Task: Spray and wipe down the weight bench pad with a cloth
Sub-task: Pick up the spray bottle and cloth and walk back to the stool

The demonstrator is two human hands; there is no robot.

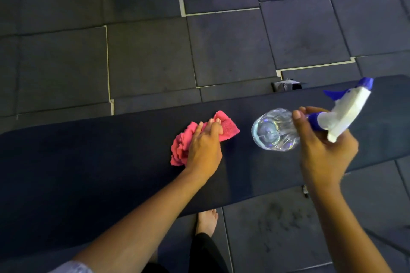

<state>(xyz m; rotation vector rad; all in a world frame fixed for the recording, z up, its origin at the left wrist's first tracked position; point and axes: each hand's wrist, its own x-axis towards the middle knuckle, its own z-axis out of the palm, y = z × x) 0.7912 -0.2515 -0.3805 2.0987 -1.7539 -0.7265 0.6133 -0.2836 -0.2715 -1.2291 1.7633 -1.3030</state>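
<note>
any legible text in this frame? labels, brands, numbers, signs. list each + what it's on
None can be read.
Spray bottle, held by the right hand: clear body, white and blue head, no label showing.
Pink cloth, gripped by the left hand: no tag showing.
Bench pad: plain dark surface, no logo.
Floor tiles: pale lines only, no lettering.

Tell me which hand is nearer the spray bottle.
Right. The right hand grips the spray bottle at its blue neck; the left hand is apart from it, off to its left, holding the pink cloth on the bench pad.
</note>
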